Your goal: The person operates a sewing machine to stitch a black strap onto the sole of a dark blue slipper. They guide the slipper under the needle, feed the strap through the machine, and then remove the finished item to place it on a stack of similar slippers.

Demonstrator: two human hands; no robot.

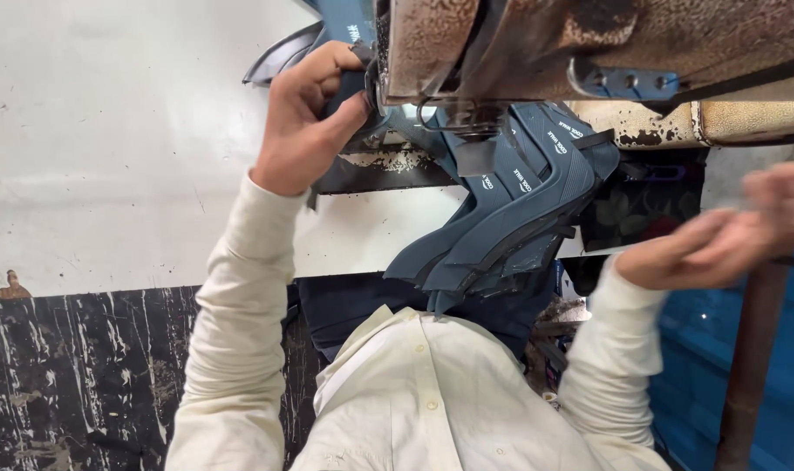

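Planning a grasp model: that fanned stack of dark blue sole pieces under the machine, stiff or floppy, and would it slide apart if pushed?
The dark blue sole pieces probably flex: they are thin and curve downward where they overhang. Their ribbed faces likely grip, yet the stack is already fanned, so a push may spread it. Probably light for their size.

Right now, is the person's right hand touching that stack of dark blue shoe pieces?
Apart. The head view shows the right hand, blurred, off to the side of the dark blue shoe pieces, with a plain gap between them.

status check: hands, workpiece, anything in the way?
Left hand pinching a dark blue piece at the rusty machine. Right hand blurred, empty, off to the side. Stack of blue pieces beneath.
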